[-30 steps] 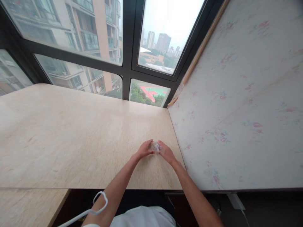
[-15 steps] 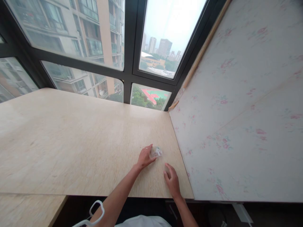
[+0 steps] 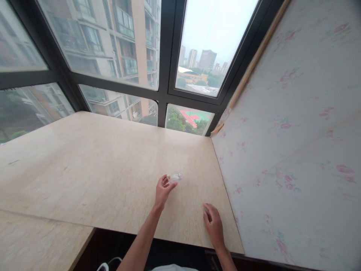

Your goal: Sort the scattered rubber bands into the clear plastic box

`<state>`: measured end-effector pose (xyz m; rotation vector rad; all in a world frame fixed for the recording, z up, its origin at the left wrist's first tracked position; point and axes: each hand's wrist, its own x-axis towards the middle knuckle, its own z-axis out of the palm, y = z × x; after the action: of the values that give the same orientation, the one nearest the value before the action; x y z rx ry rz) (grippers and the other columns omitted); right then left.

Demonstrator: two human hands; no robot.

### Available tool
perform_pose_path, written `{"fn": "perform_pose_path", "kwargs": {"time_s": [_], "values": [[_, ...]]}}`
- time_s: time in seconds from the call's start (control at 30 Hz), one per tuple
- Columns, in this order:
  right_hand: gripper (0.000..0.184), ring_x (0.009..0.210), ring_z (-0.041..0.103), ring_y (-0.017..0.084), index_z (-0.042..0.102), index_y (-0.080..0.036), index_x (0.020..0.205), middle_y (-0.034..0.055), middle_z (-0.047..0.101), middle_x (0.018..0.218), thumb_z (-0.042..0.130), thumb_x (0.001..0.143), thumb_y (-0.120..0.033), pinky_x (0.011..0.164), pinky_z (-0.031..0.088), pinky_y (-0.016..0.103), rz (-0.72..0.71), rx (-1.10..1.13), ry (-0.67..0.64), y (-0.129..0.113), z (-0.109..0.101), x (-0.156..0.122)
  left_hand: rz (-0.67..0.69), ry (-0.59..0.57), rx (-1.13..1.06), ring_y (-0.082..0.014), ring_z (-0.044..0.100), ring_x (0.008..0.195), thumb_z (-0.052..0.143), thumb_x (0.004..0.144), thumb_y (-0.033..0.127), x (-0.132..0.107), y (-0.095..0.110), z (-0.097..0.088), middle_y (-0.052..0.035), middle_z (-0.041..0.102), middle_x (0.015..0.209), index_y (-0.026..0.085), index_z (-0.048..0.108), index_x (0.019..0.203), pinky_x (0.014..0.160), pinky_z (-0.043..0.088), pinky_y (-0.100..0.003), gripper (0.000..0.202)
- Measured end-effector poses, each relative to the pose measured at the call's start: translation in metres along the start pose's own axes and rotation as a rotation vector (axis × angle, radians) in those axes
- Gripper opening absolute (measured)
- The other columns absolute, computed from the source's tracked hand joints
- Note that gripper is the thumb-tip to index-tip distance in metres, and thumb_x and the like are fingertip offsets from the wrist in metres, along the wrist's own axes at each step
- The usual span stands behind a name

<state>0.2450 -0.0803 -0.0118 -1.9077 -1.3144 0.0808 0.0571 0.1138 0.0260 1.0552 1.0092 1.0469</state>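
A small clear plastic box [image 3: 177, 177] with something pale inside is held at its left side by my left hand [image 3: 163, 191]. The thumb is at the near edge and the fingers curl behind it. What lies inside is too blurred to name. Over the beige marble-look counter [image 3: 118, 169], nearer its front right edge, is my right hand [image 3: 214, 226]. Its fingers are loosely bent with a gap to the thumb, and I can make out nothing held in it. The two hands are apart.
A floral-papered wall [image 3: 282, 158] borders the counter on the right. Dark window frames [image 3: 163, 75] rise behind it. A lower counter section [image 3: 36, 241] is at the front left. Part of a white looped object [image 3: 103, 266] shows at the bottom edge.
The view has turned to the left. My left hand has shifted left over the counter with the clear box. My right hand's fingers have curled in a little, farther from the box.
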Motion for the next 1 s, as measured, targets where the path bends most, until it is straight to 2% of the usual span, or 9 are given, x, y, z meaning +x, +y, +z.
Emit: {"fn": "perform_pose_path", "kwargs": {"time_s": [0.03, 0.1, 0.2, 0.3, 0.53, 0.63, 0.73, 0.87, 1.0], "values": [[0.030, 0.109, 0.057, 0.025, 0.063, -0.018, 0.111, 0.0110, 0.065, 0.113, 0.047, 0.089, -0.032, 0.095, 0.047, 0.047, 0.001, 0.001, 0.001, 0.000, 0.000, 0.000, -0.049, 0.048, -0.103, -0.0252, 0.056, 0.114, 0.079, 0.067, 0.034, -0.001, 0.006, -0.002, -0.0181, 0.057, 0.123, 0.013, 0.047, 0.123, 0.098, 0.044, -0.040, 0.067], [0.030, 0.108, 0.057, 0.025, 0.063, -0.019, 0.111, 0.0109, 0.065, 0.113, 0.047, 0.089, -0.033, 0.094, 0.047, 0.047, 0.004, 0.004, 0.008, 0.000, 0.000, 0.000, -0.085, 0.068, -0.226, -0.0245, 0.058, 0.112, 0.080, 0.067, 0.032, -0.004, 0.017, -0.005, -0.0182, 0.058, 0.122, 0.013, 0.049, 0.120, 0.098, 0.045, -0.039, 0.064], [0.031, 0.107, 0.058, 0.025, 0.064, -0.018, 0.109, 0.0110, 0.066, 0.111, 0.047, 0.089, -0.034, 0.094, 0.048, 0.047, 0.003, 0.013, 0.019, -0.002, 0.000, 0.001, -0.066, 0.032, -0.253, -0.0248, 0.059, 0.110, 0.084, 0.061, 0.027, -0.009, 0.030, -0.005, -0.0161, 0.060, 0.119, 0.014, 0.053, 0.117, 0.098, 0.047, -0.040, 0.065], [0.031, 0.107, 0.058, 0.025, 0.065, -0.019, 0.109, 0.0110, 0.066, 0.111, 0.046, 0.090, -0.035, 0.094, 0.047, 0.047, 0.000, 0.019, 0.022, -0.003, 0.000, 0.001, -0.045, 0.032, -0.234, -0.0259, 0.059, 0.110, 0.083, 0.061, 0.028, -0.012, 0.035, -0.006, -0.0158, 0.061, 0.117, 0.015, 0.054, 0.116, 0.096, 0.048, -0.041, 0.064], [0.030, 0.106, 0.058, 0.025, 0.066, -0.018, 0.104, 0.0117, 0.066, 0.109, 0.047, 0.090, -0.035, 0.094, 0.047, 0.048, -0.030, 0.014, 0.027, -0.003, 0.000, 0.001, 0.072, 0.054, 0.043, -0.0289, 0.052, 0.119, 0.081, 0.061, 0.030, -0.012, 0.023, -0.028, -0.0151, 0.056, 0.125, 0.016, 0.051, 0.120, 0.100, 0.044, -0.045, 0.067], [0.030, 0.106, 0.058, 0.025, 0.066, -0.018, 0.102, 0.0120, 0.066, 0.109, 0.046, 0.090, -0.035, 0.095, 0.046, 0.048, -0.036, 0.021, 0.022, -0.004, -0.001, 0.001, 0.153, 0.026, 0.171, -0.0289, 0.049, 0.123, 0.077, 0.064, 0.029, -0.016, 0.015, -0.040, -0.0141, 0.053, 0.130, 0.018, 0.048, 0.124, 0.102, 0.042, -0.046, 0.067], [0.029, 0.106, 0.058, 0.025, 0.066, -0.018, 0.102, 0.0121, 0.066, 0.109, 0.047, 0.090, -0.035, 0.095, 0.046, 0.049, -0.024, 0.041, 0.015, -0.004, -0.001, 0.002, 0.188, -0.041, 0.237, -0.0273, 0.046, 0.126, 0.072, 0.067, 0.026, -0.021, 0.009, -0.044, -0.0135, 0.049, 0.135, 0.019, 0.044, 0.128, 0.104, 0.041, -0.046, 0.067], [0.030, 0.104, 0.059, 0.026, 0.068, -0.019, 0.100, 0.0118, 0.067, 0.107, 0.049, 0.088, -0.038, 0.094, 0.046, 0.050, 0.016, 0.100, 0.022, -0.006, -0.003, 0.004, 0.206, -0.195, 0.261, -0.0247, 0.046, 0.126, 0.069, 0.069, 0.020, -0.025, 0.004, -0.030, -0.0128, 0.047, 0.137, 0.019, 0.041, 0.132, 0.106, 0.038, -0.045, 0.069], [0.031, 0.100, 0.062, 0.024, 0.067, -0.017, 0.103, 0.0121, 0.068, 0.106, 0.048, 0.089, -0.038, 0.090, 0.051, 0.043, 0.108, 0.231, 0.021, -0.011, -0.010, 0.000, 0.226, -0.383, 0.270, -0.0243, 0.046, 0.127, 0.068, 0.068, 0.013, -0.033, 0.000, 0.004, -0.0124, 0.047, 0.138, 0.021, 0.041, 0.135, 0.109, 0.033, -0.047, 0.073]]}}
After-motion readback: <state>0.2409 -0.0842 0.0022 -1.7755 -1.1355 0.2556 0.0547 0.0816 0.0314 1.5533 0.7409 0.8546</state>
